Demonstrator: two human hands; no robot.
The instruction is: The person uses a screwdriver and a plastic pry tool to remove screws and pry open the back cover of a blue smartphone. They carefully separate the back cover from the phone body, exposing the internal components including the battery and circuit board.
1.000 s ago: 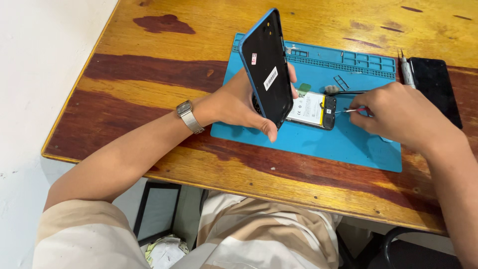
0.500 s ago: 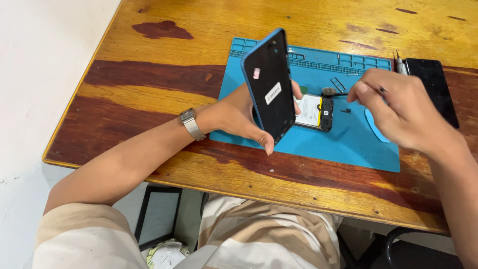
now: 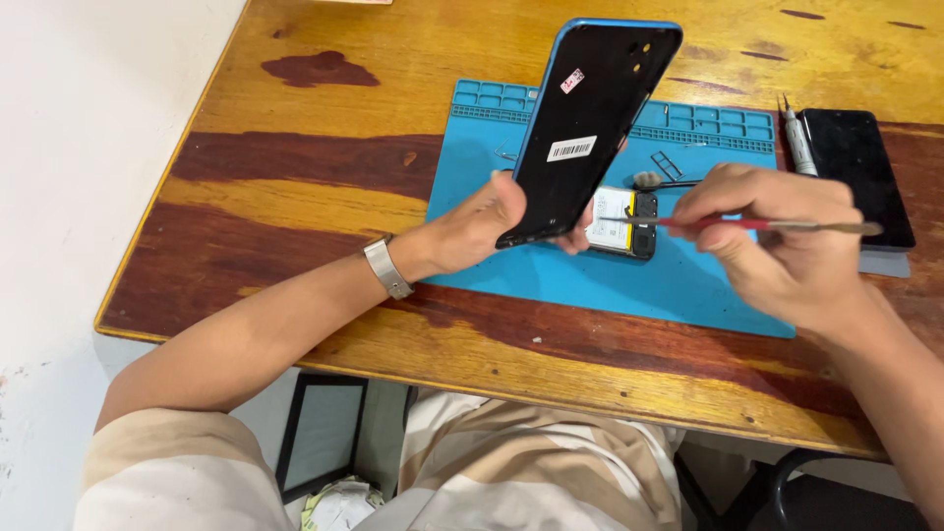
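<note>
Left hand (image 3: 477, 226) pinches the back cover (image 3: 590, 123) by its lower edge, tilted above the mat (image 3: 511, 147). Right hand (image 3: 777, 246) is closed on a red tool (image 3: 747, 225), tip at the open phone (image 3: 619, 221). Risks: cover slips from the thin grip; tip slips and gouges the battery.

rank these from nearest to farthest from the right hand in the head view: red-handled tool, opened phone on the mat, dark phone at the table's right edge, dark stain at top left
1. red-handled tool, held in the right hand.
2. opened phone, just left of the hand, on the blue mat.
3. dark phone, up and to the right.
4. dark stain, far left on the table.
</note>
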